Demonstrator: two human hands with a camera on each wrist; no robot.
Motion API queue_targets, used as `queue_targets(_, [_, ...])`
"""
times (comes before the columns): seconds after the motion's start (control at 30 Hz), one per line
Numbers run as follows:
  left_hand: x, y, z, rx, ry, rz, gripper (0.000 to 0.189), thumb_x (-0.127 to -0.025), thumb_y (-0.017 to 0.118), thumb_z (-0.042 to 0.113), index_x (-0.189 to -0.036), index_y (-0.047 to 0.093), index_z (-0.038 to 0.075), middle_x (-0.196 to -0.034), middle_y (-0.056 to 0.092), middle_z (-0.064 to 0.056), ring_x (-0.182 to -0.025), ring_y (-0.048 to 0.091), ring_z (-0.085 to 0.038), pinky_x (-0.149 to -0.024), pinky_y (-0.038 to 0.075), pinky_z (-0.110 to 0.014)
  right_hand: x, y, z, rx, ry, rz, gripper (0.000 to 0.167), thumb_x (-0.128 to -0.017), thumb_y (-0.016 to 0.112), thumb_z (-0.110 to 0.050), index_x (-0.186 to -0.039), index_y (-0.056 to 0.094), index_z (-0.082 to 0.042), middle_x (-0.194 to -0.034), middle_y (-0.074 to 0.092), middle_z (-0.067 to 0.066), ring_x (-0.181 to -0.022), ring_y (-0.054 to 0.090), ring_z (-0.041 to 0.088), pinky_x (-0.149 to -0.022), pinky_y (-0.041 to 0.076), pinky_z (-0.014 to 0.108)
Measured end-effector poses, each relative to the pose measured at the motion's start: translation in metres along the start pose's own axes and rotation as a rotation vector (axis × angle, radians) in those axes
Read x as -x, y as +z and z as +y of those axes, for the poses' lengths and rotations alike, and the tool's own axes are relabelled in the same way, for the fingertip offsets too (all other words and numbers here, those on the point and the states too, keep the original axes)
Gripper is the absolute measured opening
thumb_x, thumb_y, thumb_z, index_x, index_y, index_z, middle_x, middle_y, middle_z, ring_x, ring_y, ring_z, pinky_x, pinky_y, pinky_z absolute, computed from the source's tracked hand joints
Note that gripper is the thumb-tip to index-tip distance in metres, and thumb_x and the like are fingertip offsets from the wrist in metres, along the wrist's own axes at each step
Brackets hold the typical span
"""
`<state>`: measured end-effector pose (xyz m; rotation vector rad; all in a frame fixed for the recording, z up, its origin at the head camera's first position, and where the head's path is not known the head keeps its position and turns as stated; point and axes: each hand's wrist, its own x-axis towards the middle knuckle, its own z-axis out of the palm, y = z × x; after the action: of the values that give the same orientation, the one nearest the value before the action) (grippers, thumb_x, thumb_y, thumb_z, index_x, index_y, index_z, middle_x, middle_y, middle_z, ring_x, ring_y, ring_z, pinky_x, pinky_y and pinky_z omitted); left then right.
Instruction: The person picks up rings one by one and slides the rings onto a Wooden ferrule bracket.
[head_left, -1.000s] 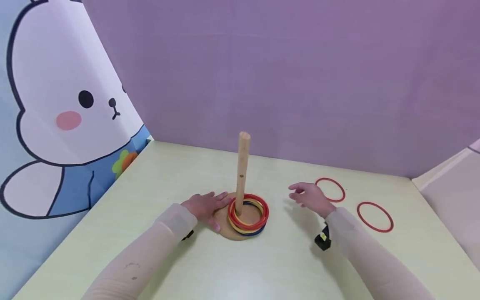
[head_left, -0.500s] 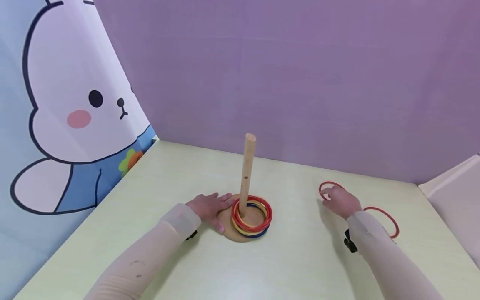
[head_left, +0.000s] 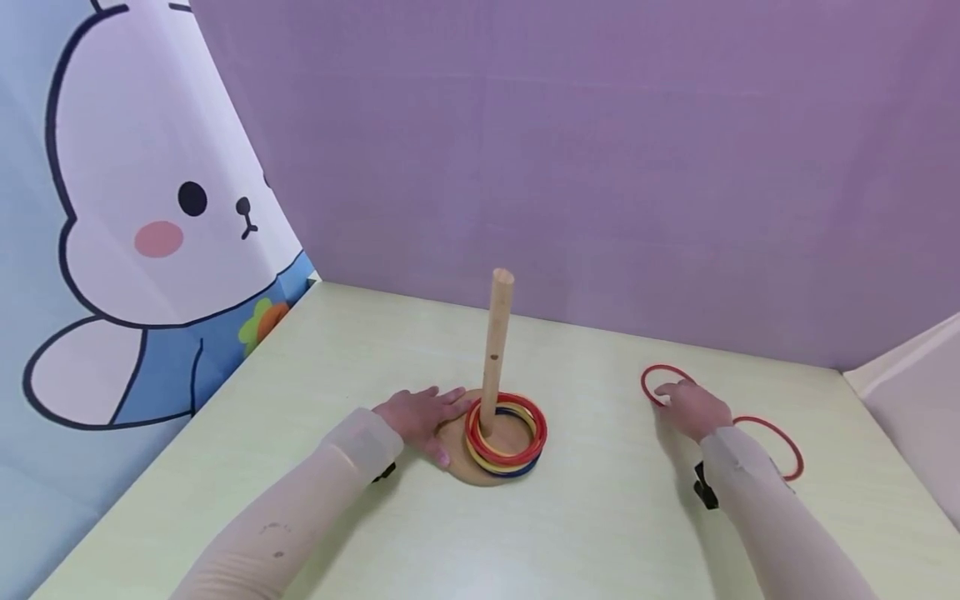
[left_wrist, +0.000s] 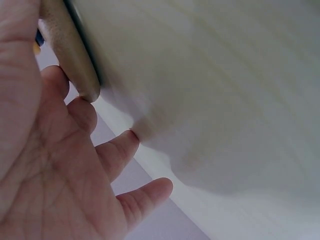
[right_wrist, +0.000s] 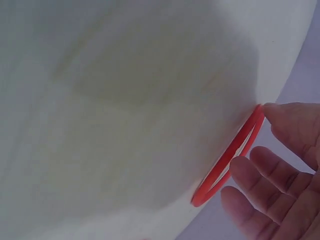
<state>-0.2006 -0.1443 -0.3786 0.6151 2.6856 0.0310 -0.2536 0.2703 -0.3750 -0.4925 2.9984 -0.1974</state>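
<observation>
My left hand point(head_left: 420, 417) lies on the round wooden base point(head_left: 471, 473), its fingers spread. From the base rises a wooden post point(head_left: 497, 342); red, yellow and blue rings point(head_left: 542, 442) lie stacked around its foot. In the left wrist view, the fingertips touch the base's edge point(left_wrist: 80, 75). My right hand point(head_left: 693, 410) is at a thin red ring point(head_left: 651, 368) at the right, pinching its rim. The right wrist view shows this ring point(right_wrist: 225, 165) against the table, the thumb tip at one end and the index finger hidden behind it; the other fingers are loosely curled.
A second red ring point(head_left: 797, 450) lies on the pale table point(head_left: 585, 517), partly covered by the right sleeve. A purple wall point(head_left: 600, 167) stands behind, a cartoon-printed sheet point(head_left: 97, 250) at the left, and a white panel point(head_left: 922, 408) at the right.
My right hand has moved right and slightly down, from beside the far red ring onto its rim. The left hand stays on the base. The view has shifted slightly.
</observation>
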Motion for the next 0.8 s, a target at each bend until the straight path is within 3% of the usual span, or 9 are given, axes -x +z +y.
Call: queue_targets(0.8, [-0.0008,0.001,-0.0004,-0.007,-0.004,-0.005,0.099,-0.071,0.078,0.053,-0.152,0.027,0.03,-0.158,0.023,0.006,-0.14,0.027,-0.033,-0.1,0.038,-0.056,-0.0069,-0.0048,0.0005,-0.005,0.025,-0.099,0.019,-0.087,0.062,-0.006,-0.103,0.072,-0.005,-0.106,0.068,0.015,-0.099,0.062,0.035,-0.072,0.051,0.05])
